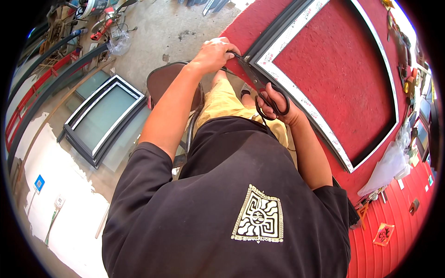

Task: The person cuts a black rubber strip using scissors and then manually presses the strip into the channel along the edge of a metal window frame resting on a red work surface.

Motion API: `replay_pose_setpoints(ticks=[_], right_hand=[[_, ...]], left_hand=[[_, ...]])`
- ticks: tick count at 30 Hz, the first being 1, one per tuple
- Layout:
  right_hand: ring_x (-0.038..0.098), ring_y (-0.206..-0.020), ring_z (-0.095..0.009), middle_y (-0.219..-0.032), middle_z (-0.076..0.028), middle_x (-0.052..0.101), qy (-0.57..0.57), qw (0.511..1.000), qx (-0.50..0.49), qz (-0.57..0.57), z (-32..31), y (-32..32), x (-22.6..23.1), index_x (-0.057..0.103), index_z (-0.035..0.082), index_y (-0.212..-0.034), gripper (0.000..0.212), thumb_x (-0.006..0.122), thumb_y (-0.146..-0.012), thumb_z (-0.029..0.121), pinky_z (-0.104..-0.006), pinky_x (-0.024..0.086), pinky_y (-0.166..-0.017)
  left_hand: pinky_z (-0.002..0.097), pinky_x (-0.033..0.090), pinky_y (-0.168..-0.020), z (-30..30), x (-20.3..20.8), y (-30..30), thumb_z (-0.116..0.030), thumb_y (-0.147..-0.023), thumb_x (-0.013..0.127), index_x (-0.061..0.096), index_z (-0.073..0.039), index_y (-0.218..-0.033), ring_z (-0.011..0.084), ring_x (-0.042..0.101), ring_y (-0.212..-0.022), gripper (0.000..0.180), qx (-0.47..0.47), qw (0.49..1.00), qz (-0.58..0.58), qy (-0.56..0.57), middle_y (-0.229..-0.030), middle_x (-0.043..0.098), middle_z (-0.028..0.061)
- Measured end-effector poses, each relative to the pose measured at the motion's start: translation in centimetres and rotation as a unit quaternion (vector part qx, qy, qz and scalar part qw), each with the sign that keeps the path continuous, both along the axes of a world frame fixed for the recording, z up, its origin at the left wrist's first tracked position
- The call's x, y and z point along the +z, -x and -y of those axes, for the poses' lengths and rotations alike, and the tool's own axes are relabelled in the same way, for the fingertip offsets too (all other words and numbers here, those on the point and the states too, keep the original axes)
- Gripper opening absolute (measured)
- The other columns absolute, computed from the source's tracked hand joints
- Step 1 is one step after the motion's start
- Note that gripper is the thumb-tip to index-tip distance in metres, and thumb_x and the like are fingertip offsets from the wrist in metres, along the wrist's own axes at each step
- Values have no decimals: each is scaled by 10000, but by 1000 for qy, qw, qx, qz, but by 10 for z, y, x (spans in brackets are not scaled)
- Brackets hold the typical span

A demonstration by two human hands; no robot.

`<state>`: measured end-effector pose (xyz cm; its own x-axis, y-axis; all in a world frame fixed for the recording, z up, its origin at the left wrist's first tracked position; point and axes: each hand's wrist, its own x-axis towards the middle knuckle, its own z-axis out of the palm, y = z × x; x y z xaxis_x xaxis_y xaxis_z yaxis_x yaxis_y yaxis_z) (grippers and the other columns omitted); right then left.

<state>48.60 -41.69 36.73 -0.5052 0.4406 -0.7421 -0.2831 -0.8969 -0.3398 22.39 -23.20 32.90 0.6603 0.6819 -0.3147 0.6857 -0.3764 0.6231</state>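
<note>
My right hand (281, 105) is closed round the black handles of a pair of scissors (254, 78), its fingers in the loops. The scissor blades point up and left, toward my left hand (215, 54). Fingers and thumb of my left hand pinch a thin black strip (235, 54) right by the blade tips; its full length is hidden. Just right of the blades lies the corner of a dark window frame (296, 92) faced with white printed film. This frame rests on a red-covered table (333, 69).
A brown-seated chair (164, 81) stands at my left. Farther left, a glazed window sash (104, 118) leans near dark curved bars (60, 76). Tools and a clear plastic bag (119, 44) lie on the floor at upper left. Along the table's right edge sit small tools and a whitish plastic bag (387, 162).
</note>
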Motion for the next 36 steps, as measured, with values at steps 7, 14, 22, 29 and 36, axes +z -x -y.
replay_pose_setpoints(ticks=[7,14,22,29,36], right_hand=[[429,-491,-105,-597,21,453,-107,989,58,89,-10,1,14,666,50,-885,760,516,-1101,764,-277,335,-509],[471,-539,-116,-609,19,472,-110,974,113,164,-10,2,18,682,50,-856,776,530,-1089,774,-295,368,-564],[502,-573,-107,-637,20,540,-131,961,134,202,-13,3,27,706,54,-824,727,585,-1093,719,-299,397,-575],[570,-643,-108,-695,14,610,-145,944,157,250,-11,7,23,720,63,-828,686,646,-1074,699,-294,453,-612],[520,-626,-103,-684,41,560,-109,958,149,219,-14,1,34,717,72,-853,691,628,-1072,722,-291,412,-593]], left_hand=[[447,549,-1041,-1,-1,1,-140,-1012,756,842,-195,-1180,304,709,-1148,197,5,1000,14,3,-1119,722,71],[438,560,-1030,-2,5,-1,-124,-1007,757,846,-187,-1179,304,712,-1151,204,7,1000,15,20,-1129,726,71],[432,507,-1119,-3,3,-1,-200,-1016,770,864,-237,-1184,260,698,-1217,196,8,999,-12,37,-1158,733,34],[434,507,-1118,-2,4,0,-200,-1014,772,863,-231,-1187,269,699,-1226,198,3,999,-14,29,-1169,737,46],[444,509,-1121,-1,5,0,-193,-1011,774,859,-220,-1180,279,701,-1235,191,8,999,-2,35,-1179,745,55]])
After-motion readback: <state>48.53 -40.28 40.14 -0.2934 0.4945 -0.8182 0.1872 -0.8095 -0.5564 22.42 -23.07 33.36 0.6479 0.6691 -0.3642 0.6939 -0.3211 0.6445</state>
